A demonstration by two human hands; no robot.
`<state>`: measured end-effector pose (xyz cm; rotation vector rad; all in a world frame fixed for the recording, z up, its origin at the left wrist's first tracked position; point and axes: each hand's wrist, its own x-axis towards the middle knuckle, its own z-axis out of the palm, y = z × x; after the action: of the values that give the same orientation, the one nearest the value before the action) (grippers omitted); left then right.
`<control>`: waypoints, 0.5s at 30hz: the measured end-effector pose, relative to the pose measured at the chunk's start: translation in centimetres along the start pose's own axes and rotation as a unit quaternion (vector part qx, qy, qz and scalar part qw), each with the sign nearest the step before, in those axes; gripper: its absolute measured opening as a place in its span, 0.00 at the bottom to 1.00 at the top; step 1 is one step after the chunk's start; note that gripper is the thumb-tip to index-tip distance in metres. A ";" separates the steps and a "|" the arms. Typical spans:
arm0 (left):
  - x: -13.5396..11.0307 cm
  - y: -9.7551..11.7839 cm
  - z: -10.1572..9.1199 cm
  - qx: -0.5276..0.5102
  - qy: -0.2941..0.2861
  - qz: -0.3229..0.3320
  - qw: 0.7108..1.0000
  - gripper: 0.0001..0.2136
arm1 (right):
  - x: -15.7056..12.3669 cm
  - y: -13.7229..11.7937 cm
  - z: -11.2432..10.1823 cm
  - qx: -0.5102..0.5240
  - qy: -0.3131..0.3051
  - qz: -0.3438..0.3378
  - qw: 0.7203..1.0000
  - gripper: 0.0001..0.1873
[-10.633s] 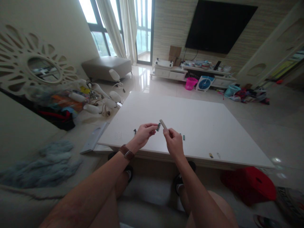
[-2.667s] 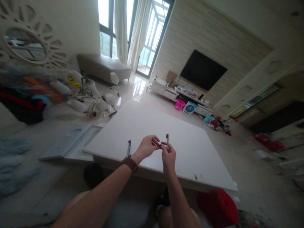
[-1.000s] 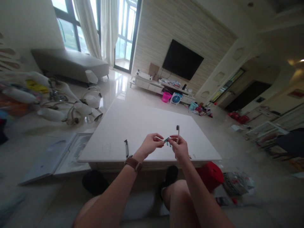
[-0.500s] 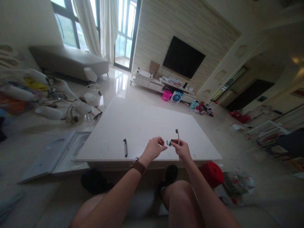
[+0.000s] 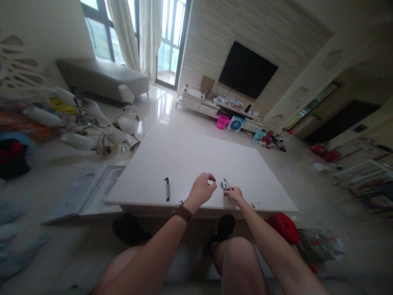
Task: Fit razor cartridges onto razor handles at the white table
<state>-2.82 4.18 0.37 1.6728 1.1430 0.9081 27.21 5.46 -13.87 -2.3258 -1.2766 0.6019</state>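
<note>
My right hand is low over the white table, closed on a thin pale toothbrush whose far end points away from me. Small dark green pieces lie by its fingertips, too small to name; whether the fingers touch one, I cannot tell. Just left of them hovers my left hand, with a watch on the wrist. Its fingers are curved, thumb and forefinger apart, and nothing shows between them. Farther left lies a black and grey razor, beside a clear plastic piece.
A tiny yellow and dark item lies near the front edge, right of my hand. On the floor are an open flat box at left, a white lamp, and a red roll-shaped object with a bag at right.
My right hand has lowered toward the table, and the toothbrush has gone from upright to slanting flatter. The green piece it held is now down among the others. My left hand stays beside them.
</note>
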 end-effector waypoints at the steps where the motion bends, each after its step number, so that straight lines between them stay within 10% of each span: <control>1: 0.1 0.0 0.0 0.000 -0.001 0.001 1.000 0.06 | 0.2 -0.1 0.2 -0.008 0.002 -0.004 1.000 0.04; 15: -0.1 0.6 0.7 -0.019 0.027 0.036 0.999 0.06 | -1.3 -2.9 -1.0 0.000 0.027 -0.085 0.996 0.09</control>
<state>-2.07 3.84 0.69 1.6766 1.1015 1.0204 25.17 5.61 -11.18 -2.1891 -1.4308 0.4806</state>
